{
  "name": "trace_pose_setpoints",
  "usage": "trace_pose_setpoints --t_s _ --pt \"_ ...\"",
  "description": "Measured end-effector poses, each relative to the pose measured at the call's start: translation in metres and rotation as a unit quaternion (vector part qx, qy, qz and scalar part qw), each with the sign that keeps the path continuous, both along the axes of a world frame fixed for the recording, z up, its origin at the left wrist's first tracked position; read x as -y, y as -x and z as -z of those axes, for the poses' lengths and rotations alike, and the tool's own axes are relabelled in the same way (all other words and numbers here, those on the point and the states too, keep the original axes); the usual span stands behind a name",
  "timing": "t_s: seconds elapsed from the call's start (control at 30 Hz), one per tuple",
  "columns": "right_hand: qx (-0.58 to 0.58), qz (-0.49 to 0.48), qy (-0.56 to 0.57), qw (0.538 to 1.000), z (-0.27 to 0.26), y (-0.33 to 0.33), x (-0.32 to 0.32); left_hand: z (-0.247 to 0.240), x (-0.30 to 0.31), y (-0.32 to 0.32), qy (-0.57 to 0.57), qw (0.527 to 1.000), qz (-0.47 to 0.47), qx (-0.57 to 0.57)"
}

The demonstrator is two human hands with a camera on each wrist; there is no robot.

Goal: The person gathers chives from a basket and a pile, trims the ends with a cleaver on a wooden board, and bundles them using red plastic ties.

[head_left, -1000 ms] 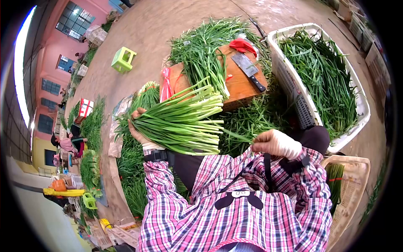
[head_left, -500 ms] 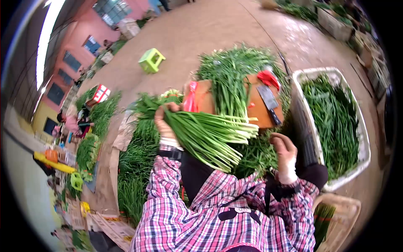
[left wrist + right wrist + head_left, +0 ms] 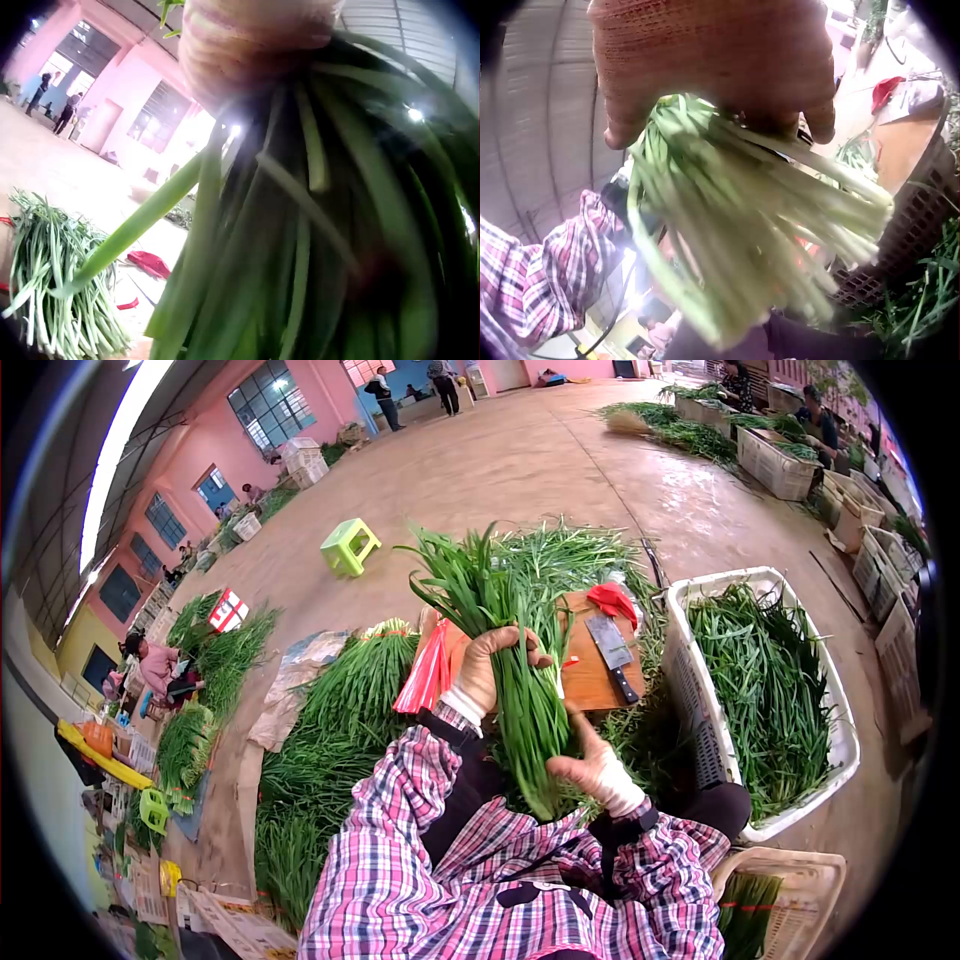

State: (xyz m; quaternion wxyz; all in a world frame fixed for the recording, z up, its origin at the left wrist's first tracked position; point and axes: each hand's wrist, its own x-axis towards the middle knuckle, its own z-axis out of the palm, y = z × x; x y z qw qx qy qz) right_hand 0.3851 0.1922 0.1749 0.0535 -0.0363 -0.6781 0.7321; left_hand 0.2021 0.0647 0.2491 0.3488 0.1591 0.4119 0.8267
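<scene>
My left hand (image 3: 490, 665) grips a bunch of long green stalks (image 3: 530, 730) round its middle, its leafy tops fanned upward above the fist. In the left wrist view, leaves (image 3: 300, 247) spread from below that hand (image 3: 259, 49). My right hand (image 3: 598, 772) is at the bunch's lower right side, thumb and fingers extended against or beside it; exact contact is unclear. Pale stem ends (image 3: 757, 247) show near the right hand (image 3: 712, 60) in the right wrist view. Behind the bunch is a wooden board (image 3: 590, 685) with a knife (image 3: 612, 650).
A white crate (image 3: 695, 710) of greens stands at the right, a smaller crate (image 3: 815, 880) below it. Bundled greens (image 3: 355, 690) lie at the left. Pink strips (image 3: 428, 670) and a red cloth (image 3: 612, 601) are by the board. A green stool (image 3: 350, 547) stands beyond.
The bunch has swung from lying sideways to roughly upright, with its leafy tops raised. My left hand has moved right with it, and my right hand has come in beside its lower part.
</scene>
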Motion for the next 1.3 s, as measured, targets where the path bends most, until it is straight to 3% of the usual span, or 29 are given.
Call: trace_pose_setpoints --t_s 0.03,0.1,0.17,0.2,0.23,0.27,0.3,0.33,0.43,0.53,0.63,0.7,0.73,0.83,0.87,0.97,1.0,1.03,1.07,1.13,1.3 --pt "-0.029 0.035 0.028 0.999 0.007 -0.002 -0.006 0.005 -0.003 0.002 0.015 1.0 0.018 0.01" --pt "-0.01 0.041 -0.045 0.998 0.006 0.0 -0.022 0.007 -0.011 0.004 0.05 0.996 0.059 0.038" --pt "-0.041 0.038 -0.036 0.998 0.006 0.006 -0.027 -0.003 -0.032 -0.005 0.079 0.994 0.064 -0.048" --pt "-0.055 0.031 0.017 0.998 0.001 0.008 -0.025 -0.012 -0.048 -0.013 0.079 0.991 0.098 0.051" --pt "-0.067 0.024 0.072 0.995 -0.007 0.01 -0.024 -0.007 -0.065 -0.01 0.114 0.987 0.112 0.0" --pt "-0.06 0.023 0.106 0.992 -0.016 0.01 -0.026 -0.022 -0.079 -0.021 0.178 0.972 0.094 -0.12" --pt "-0.087 0.034 0.155 0.983 -0.015 0.014 -0.028 -0.026 -0.097 -0.03 0.193 0.968 0.073 -0.146" --pt "-0.078 0.062 0.181 0.979 -0.006 0.019 -0.029 -0.018 -0.114 -0.029 0.217 0.938 0.046 -0.267" --pt "-0.128 0.139 0.262 0.946 0.004 0.032 -0.032 -0.016 -0.164 -0.036 0.272 0.957 0.054 -0.084" --pt "-0.107 0.196 0.304 0.926 0.015 0.038 -0.037 -0.011 -0.179 -0.047 0.317 0.944 -0.006 -0.088" --pt "-0.096 0.217 0.315 0.919 0.02 0.036 -0.043 -0.007 -0.181 -0.044 0.302 0.945 0.072 -0.097" --pt "-0.115 0.135 0.402 0.898 0.035 0.03 -0.052 -0.009 -0.169 -0.032 0.254 0.939 0.2 -0.118" --pt "-0.103 0.149 0.344 0.921 0.028 0.024 -0.054 -0.005 -0.164 -0.021 0.215 0.948 0.193 -0.129" --pt "-0.152 0.111 0.428 0.884 0.052 0.024 -0.062 -0.018 -0.105 0.012 0.137 0.956 0.192 -0.177" --pt "-0.145 0.106 0.43 0.885 0.048 0.02 -0.064 -0.007 -0.085 0.033 0.099 0.975 0.175 -0.1" --pt "-0.092 0.129 0.416 0.896 0.052 0.018 -0.074 0.035 -0.008 0.06 0.117 0.978 0.102 -0.141" --pt "-0.088 0.134 0.422 0.892 0.046 0.023 -0.072 0.078 0.02 0.069 0.097 0.981 0.089 -0.145" --pt "-0.072 0.126 0.417 0.897 0.044 0.028 -0.072 0.077 0.024 0.073 0.104 0.981 0.075 -0.144" --pt "-0.056 0.119 0.411 0.902 0.042 0.034 -0.073 0.094 0.048 0.044 0.192 0.973 0.067 -0.11" --pt "-0.009 0.116 0.371 0.921 0.022 0.05 -0.068 0.113 0.056 0.019 0.244 0.955 0.092 -0.145" --pt "0.102 0.105 0.267 0.953 0.003 0.139 -0.045 0.117 0.042 0.002 0.142 0.966 0.091 -0.197"
